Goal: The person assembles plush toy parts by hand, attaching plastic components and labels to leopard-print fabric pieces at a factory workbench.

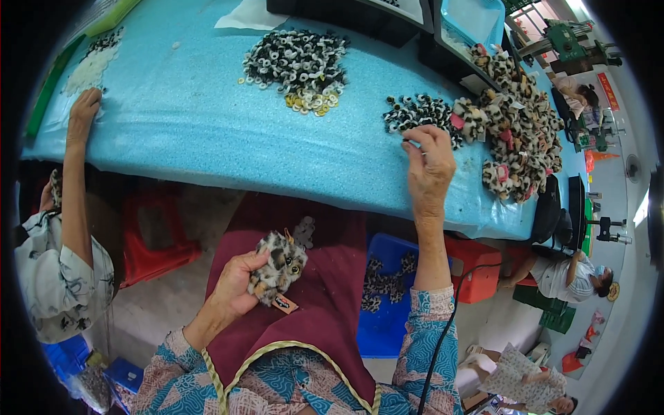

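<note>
My left hand is closed around a small spotted plush toy, held over my maroon apron. The toy has yellowish eyes, and a brown tag hangs from it. Out over the table, my right hand has thumb and forefinger pinched on a small dark piece at the near edge of a pile of small black-and-white parts. The piece is too small to make out well. Several pale discs lie on the apron beside the toy.
The blue-covered table bears a larger heap of black-and-white rings, yellow rings and many spotted plush toys at right. Black bins stand behind. A blue crate is below. A co-worker's hand is far left.
</note>
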Tool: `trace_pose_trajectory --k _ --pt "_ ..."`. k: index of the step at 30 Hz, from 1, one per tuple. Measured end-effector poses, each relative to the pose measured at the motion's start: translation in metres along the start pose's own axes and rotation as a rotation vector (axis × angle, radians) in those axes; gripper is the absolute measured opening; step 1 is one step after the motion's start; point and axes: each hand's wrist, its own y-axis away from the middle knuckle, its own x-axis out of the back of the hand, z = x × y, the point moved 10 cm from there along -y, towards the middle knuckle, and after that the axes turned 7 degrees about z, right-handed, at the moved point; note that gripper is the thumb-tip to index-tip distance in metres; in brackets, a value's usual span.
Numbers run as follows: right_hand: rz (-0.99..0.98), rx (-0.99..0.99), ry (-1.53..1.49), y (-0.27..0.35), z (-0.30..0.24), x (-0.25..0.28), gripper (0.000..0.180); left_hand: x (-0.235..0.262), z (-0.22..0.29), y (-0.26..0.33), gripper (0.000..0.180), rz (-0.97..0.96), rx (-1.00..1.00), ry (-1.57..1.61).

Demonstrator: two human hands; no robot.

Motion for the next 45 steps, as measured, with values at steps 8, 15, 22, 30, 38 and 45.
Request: trace_pose_trajectory --k 8,15,22,30,38,45 --pt "-0.183 -0.591 -0.798 0.053 -0.046 0.012 0.012 -0.021 -0.003 0.001 0.032 -0.044 0.056 0.149" --pt "-0.614 -0.824 -1.017 0.145 -0.09 -0.041 0.021 -0.029 -0.015 0.005 0.032 -0.025 0.116 0.234" --pt "-0.655 -0.904 -0.947 0.177 -0.09 -0.051 0.019 -0.021 -0.014 0.007 0.028 0.073 0.047 0.044" --pt "-0.77 -0.68 -0.711 0.174 -0.096 -0.056 0.011 -0.012 -0.012 0.005 0.022 0.115 -0.015 -0.143" --pt "-0.75 -0.776 -0.714 0.181 -0.088 -0.058 0.011 -0.024 0.018 0.015 0.018 0.098 -0.228 -0.488" --pt "-0.679 -0.552 -0.629 0.179 -0.104 -0.05 0.011 -0.053 0.04 0.046 0.022 -0.02 -0.733 -1.114"
